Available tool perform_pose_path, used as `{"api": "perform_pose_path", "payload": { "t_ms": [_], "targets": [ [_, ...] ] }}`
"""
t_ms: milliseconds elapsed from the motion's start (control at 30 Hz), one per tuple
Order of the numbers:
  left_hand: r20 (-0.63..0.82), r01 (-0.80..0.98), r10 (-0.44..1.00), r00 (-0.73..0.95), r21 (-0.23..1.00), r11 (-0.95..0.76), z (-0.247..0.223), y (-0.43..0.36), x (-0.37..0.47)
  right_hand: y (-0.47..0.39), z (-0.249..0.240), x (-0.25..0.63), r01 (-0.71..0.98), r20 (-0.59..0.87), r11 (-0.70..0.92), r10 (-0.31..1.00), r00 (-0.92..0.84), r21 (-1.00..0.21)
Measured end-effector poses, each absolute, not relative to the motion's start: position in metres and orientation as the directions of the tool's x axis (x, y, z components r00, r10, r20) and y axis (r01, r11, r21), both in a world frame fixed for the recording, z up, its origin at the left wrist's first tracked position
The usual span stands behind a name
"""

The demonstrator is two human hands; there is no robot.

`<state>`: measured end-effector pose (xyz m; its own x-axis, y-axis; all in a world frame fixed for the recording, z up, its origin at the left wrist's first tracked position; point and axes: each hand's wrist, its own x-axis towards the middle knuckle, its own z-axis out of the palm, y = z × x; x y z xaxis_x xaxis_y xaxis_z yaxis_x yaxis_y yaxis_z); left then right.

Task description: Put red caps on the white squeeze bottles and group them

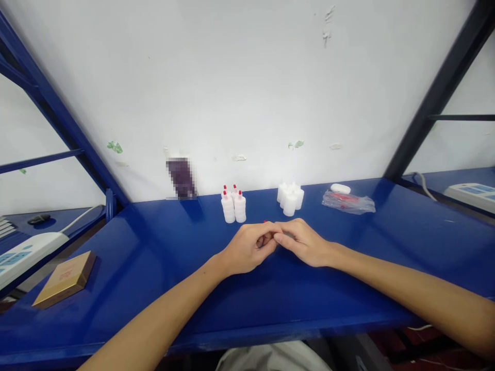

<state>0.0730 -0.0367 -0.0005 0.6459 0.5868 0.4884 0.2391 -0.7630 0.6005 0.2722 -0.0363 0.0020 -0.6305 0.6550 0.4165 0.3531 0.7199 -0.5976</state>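
Observation:
My left hand and my right hand meet above the middle of the blue table, fingers closed and fingertips touching. A small bit of red peeks out above the left fingers; the rest of what they hold is hidden. Just beyond my left hand stands a cluster of several white squeeze bottles with red tips. Behind my right hand is a tight group of white bottles without red tips.
Right of the bottles lie a clear plastic bag with red pieces inside and a white oval object. A gold box rests on the left of the blue table. Power strips flank the frame posts. A blurred dark patch is against the wall.

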Motion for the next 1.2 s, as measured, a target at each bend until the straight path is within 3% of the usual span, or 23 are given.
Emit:
{"api": "perform_pose_path", "payload": {
  "t_ms": [133,267,467,600,700,900,1067,1200],
  "targets": [
    [0.521,0.247,0.645,0.56,0.637,-0.73,0.005,-0.029,0.063,-0.034,0.003,0.272,0.352,0.433,0.686,0.696,-0.572,-0.637],
    [0.491,0.391,0.736,0.466,0.632,-0.669,0.016,-0.013,0.033,-0.028,0.003,0.274,0.39,0.431,0.619,0.77,-0.47,-0.681],
    [0.282,0.676,0.759,0.586,0.346,-0.651,0.032,0.006,-0.009,-0.029,0.004,0.275,0.395,0.449,0.554,0.83,-0.33,-0.733],
    [0.257,0.734,0.757,0.6,0.198,-0.649,0.036,0.009,-0.016,-0.033,0.005,0.28,0.371,0.587,0.664,0.747,-0.311,-0.649],
    [0.278,0.749,0.746,0.605,0.119,-0.652,0.037,0.009,-0.017,-0.032,0.003,0.283,0.31,0.612,0.71,0.703,-0.362,-0.633],
    [0.501,0.68,0.625,0.599,0.094,-0.727,0.029,-0.011,0.009,-0.023,-0.003,0.281,0.224,0.475,0.563,0.809,-0.346,-0.795],
    [0.354,0.483,0.466,0.811,0.045,-0.875,0.011,-0.029,0.044,-0.019,-0.004,0.277,0.238,0.398,0.506,0.833,-0.385,-0.829],
    [0.312,0.498,0.477,0.822,0.013,-0.867,0.004,-0.03,0.053,-0.017,-0.005,0.276,0.282,0.321,0.428,0.878,-0.355,-0.858]
  ]
}}
